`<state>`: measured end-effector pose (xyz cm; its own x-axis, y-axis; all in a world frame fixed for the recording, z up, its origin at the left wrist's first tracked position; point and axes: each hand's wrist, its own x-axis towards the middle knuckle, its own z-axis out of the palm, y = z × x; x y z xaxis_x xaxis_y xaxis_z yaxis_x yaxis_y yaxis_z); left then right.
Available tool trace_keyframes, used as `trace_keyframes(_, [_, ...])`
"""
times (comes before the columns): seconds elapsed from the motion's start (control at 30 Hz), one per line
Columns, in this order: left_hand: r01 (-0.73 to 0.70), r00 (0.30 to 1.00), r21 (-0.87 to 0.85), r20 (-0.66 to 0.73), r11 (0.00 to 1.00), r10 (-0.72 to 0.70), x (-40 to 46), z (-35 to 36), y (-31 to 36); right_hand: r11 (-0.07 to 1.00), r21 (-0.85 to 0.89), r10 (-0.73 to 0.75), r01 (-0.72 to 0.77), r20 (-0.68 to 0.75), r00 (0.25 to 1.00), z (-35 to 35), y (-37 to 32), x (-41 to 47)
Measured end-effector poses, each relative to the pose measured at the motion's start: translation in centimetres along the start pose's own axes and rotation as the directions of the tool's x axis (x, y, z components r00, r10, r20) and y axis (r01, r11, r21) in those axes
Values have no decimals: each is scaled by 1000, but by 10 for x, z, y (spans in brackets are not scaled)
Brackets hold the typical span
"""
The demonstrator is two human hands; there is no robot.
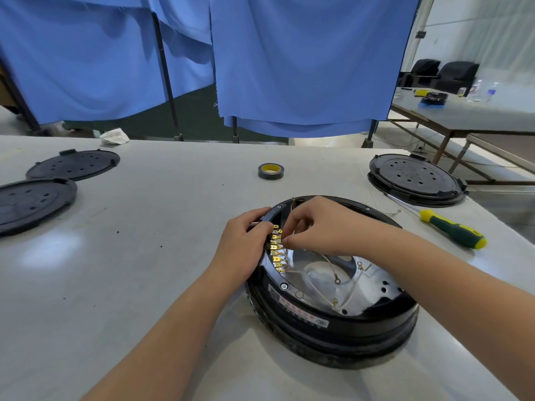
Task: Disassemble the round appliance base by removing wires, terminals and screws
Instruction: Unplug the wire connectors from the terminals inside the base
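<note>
On the grey worktable [144, 256], right in front of me, sits the round black appliance base [333, 322], open side up, with its silvery inner plate [373, 282] showing. That base is the biggest thing I have to keep still: it rests loose on the table, so a hard pull could drag or tip it.

My left hand [243, 244] rests on the near-left rim with its fingers curled over the edge beside the strip of brass terminals [276, 248]; whether they hold the rim or only press it, I cannot tell. If that bracing slips, the base will swing under my other hand.

My right hand [315, 224] reaches over the rim, fingers bunched and pinching at the upper part of the terminal row; exactly which terminal is pinched is hidden by my own fingertips. A crooked pull could bend the thin tab or let my fingers slide off it.

Thin pale wires [333, 270] with ring lugs lie loose across the inner plate. They could snag on each other or on my wrist as a terminal comes free.

A screw [284, 286] remains in the rim near the terminals' lower end, and the yellow-and-green screwdriver [451, 230] lies well off to the right, out of easy reach.
</note>
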<state>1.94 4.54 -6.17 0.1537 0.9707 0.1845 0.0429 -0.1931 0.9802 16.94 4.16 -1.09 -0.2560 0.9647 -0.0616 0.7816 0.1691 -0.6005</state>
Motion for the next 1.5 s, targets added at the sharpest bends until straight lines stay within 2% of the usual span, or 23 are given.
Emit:
trace_keyframes(0.17, [8, 1000, 5, -11, 1000, -8, 0, 0, -1, 997, -69, -38, 34, -53, 998, 11, -1, -1])
trace_keyframes(0.33, [8, 1000, 18, -5, 1000, -8, 1, 0, -1, 999, -7, -34, 33, -112, 993, 18, 4, -4])
trace_keyframes(0.5, [2, 1000, 26, -3, 1000, -2, 0, 0, 0, 996, -85, -53, 40, -156, 986, 23, 3, -5])
trace_keyframes(0.77, [2, 1000, 43, -16, 999, -1, 0, 0, 1, 994, -100, -50, 36, -143, 988, 24, 3, -7])
trace_keyframes(1.5, [23, 999, 34, -26, 999, -22, 1, 0, -1, 995, -49, 75, -85, -183, 980, 23, 2, -9])
